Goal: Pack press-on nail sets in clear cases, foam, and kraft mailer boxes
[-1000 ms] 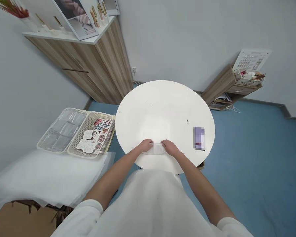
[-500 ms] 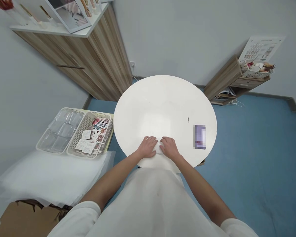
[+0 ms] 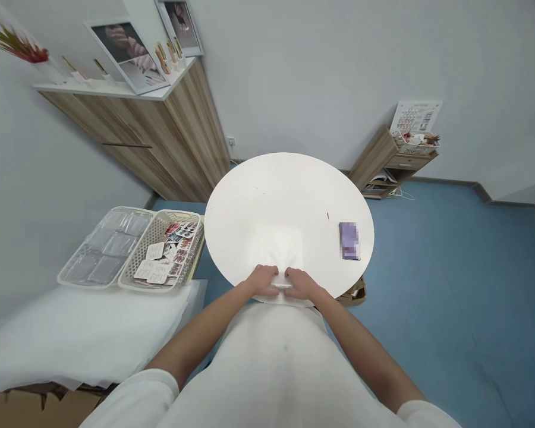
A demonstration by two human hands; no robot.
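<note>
A small flat white object (image 3: 282,280) is held between my two hands near the front edge of the round white table (image 3: 289,190). My left hand (image 3: 263,280) grips its left end, with the thumb nearer my body. On the right end, my right hand (image 3: 299,283) has its fingers and thumb closed in the same way. Both hands are low over the tabletop, a little apart. A purple item (image 3: 350,241), partly pixelated, lies on the table to the right.
To the left stand a white basket of printed cards (image 3: 164,252) and a basket of clear packets (image 3: 109,246), beside white sheets (image 3: 93,327). A wooden cabinet (image 3: 160,142) is behind left, a small shelf unit (image 3: 383,160) behind right. An open cardboard box (image 3: 355,293) sits below the table.
The view has tilted up and shifted, so more of the cabinet top shows. My hands have drawn closer to the table's front edge, and their fingers have closed on the white object.
</note>
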